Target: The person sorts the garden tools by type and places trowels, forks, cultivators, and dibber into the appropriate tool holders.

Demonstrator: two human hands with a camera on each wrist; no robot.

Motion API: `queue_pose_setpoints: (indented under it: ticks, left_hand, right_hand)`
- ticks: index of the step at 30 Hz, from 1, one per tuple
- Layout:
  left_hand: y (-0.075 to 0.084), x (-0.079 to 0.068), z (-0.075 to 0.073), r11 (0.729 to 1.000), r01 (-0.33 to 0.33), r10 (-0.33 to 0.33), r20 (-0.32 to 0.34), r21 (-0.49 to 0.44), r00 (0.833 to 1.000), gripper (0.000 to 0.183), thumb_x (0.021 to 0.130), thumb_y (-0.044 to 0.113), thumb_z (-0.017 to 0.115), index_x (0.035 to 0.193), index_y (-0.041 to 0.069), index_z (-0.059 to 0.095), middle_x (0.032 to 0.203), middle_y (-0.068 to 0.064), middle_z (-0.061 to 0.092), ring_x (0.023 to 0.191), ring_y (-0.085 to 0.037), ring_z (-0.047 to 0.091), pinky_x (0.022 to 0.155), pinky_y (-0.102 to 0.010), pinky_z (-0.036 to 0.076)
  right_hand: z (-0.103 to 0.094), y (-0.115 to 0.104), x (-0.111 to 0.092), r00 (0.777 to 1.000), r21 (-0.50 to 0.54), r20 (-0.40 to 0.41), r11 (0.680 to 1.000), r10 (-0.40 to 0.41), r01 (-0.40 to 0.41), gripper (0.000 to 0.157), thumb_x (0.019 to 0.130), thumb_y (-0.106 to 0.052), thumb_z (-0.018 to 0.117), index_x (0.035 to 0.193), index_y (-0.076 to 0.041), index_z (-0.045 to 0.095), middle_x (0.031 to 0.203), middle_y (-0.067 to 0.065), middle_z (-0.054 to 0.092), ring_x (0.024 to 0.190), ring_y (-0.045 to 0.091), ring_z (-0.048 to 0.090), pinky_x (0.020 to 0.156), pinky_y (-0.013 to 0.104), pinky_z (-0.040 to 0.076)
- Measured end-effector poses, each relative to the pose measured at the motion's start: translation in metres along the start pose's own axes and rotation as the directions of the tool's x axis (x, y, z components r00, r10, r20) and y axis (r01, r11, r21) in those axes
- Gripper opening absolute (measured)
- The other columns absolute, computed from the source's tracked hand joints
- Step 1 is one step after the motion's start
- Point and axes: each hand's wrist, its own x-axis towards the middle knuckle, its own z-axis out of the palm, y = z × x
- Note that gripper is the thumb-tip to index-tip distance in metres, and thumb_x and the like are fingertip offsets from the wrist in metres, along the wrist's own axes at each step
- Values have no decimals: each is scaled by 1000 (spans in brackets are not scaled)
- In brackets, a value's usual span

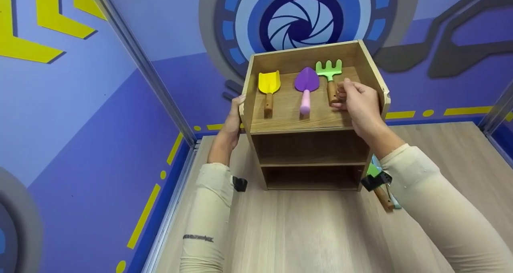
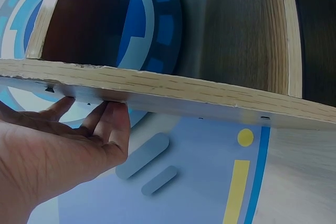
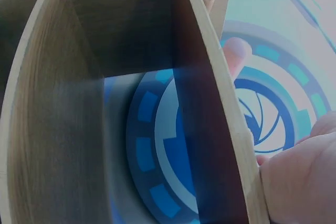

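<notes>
A small wooden shelf unit (image 1: pixel 286 118) stands on the floor. My left hand (image 1: pixel 232 122) supports it from the left; in the left wrist view its fingertips touch the outer face of the side panel (image 2: pixel 173 88). Three toy garden tools lie in the top tray: a yellow shovel (image 1: pixel 269 83), a purple trowel (image 1: pixel 307 79) with a pink handle, and a green rake (image 1: pixel 329 70) with a brown handle. My right hand (image 1: pixel 362 104) is over the tray's right side, loosely curled, fingertips beside the rake's handle. In the right wrist view, the rake is mostly hidden.
Two lower shelf compartments (image 1: pixel 310 148) face me. More tools, including a brown-handled green one (image 1: pixel 383 199), lie on the floor to the right, partly behind my right forearm. A patterned blue wall (image 1: pixel 176 36) rises behind the unit, and another wall stands at the left.
</notes>
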Motion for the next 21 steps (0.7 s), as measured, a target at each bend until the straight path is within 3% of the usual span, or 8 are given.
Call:
queue_pose_setpoints:
  ticks: [5,10,16,21]
  left_hand:
    - [2,-1,0,1000,6,-6,18,2,1000,85,93,69,37,165,25,36,167,-10,38,150,-28,37,127,-54,25]
    - [5,-1,-7,999,53,-53,53,0,997,87,89,71,40,160,21,42,161,-12,44,143,-28,44,120,-51,34]
    - [12,-1,-13,992,129,-127,90,-12,988,88,87,70,46,154,13,49,146,-11,57,130,-26,56,107,-42,45]
    - [21,-1,-12,982,186,-183,89,-22,979,82,88,69,52,148,14,57,134,-9,68,120,-25,68,99,-40,57]
  right_hand:
    - [-12,0,-21,992,7,111,998,-57,56,43,110,-36,57,131,1,64,114,3,66,103,15,66,80,22,62]
    - [-22,0,-44,965,-41,220,987,-141,154,29,108,-32,62,120,-7,73,107,-8,77,103,15,72,81,27,64]
    - [-41,-1,-71,931,-90,281,960,-232,266,35,109,-23,61,118,8,73,107,-6,81,106,13,75,77,28,64]
    - [-62,0,-86,916,-77,254,938,-310,339,34,110,-14,56,103,15,73,96,6,82,90,15,77,66,29,63]
